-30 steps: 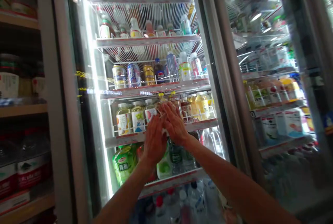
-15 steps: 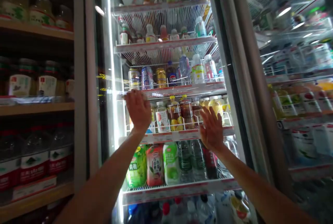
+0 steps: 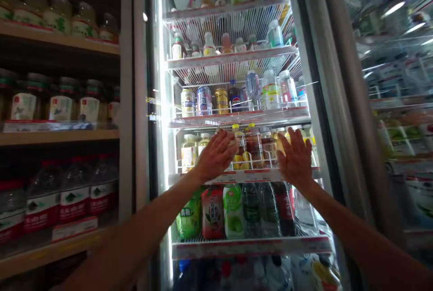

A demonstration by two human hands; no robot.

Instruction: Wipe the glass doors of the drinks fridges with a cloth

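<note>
My left hand [image 3: 217, 155] is stretched out in front of a lit drinks cooler, back of the hand towards me, with nothing seen in it. It covers part of the middle bottle row, beside the yellow-capped bottles of dark tea [image 3: 254, 146]. My right hand [image 3: 297, 158] is raised at the right of the same row, fingers spread and empty. Behind it are pale yellow bottles, partly hidden. Whether either hand touches the cooler's front or a bottle, I cannot tell. Below the hands stand a green bottle [image 3: 232, 212], a red bottle [image 3: 212, 213] and dark cola [image 3: 283, 207].
Cans [image 3: 204, 100] and bottles fill the shelf above the hands. The cooler's metal frame [image 3: 333, 79] runs down the right side. On the left, a wooden shelf [image 3: 61, 138] holds jars and red-labelled water bottles [image 3: 72, 191]. Another cooler stands far right.
My left hand has moved right and slightly down, from the cooler's left side to its middle. My right hand has shifted a little right and up. The whole view has slid rightward.
</note>
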